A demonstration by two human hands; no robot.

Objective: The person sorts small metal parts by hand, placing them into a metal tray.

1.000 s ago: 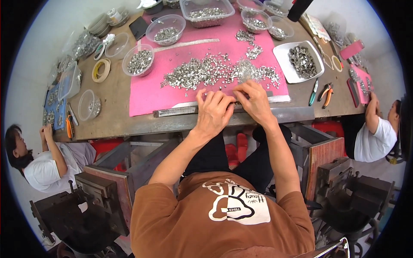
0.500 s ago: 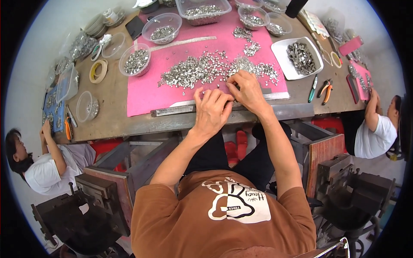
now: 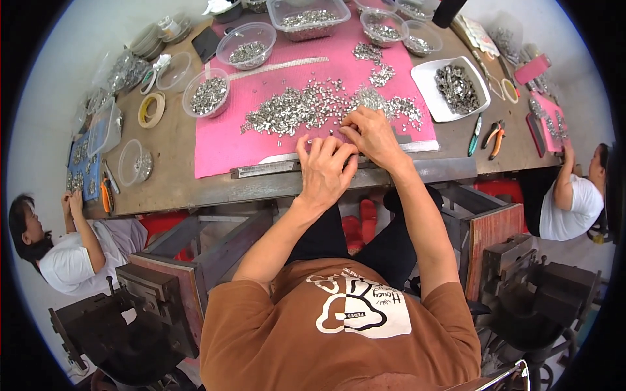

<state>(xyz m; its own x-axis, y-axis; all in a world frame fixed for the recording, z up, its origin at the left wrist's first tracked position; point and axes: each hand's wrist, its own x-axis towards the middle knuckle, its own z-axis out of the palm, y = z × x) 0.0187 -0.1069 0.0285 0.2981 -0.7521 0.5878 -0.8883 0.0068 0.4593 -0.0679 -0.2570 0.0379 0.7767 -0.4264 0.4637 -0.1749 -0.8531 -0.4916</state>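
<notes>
Got left hand [image 3: 325, 167] and right hand [image 3: 372, 136] curled close together, just above frame centre; can't tell if pinching anything. Small shiny silver metal bits [image 3: 291, 111] strewn upper middle, on pink textured mat [image 3: 218, 146]. Keep fingertips low, steady wrists near brown counter [image 3: 171, 150] edge.

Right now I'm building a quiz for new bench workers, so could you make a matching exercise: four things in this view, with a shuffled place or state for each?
1. Left hand
2. Loose metal pieces
3. Square tray
4. Tape roll

A. On the table, left of the pink mat
B. White, holding metal parts
C. At the mat's near edge
D. Scattered across the mat

Pairs: 1-C, 2-D, 3-B, 4-A
</notes>
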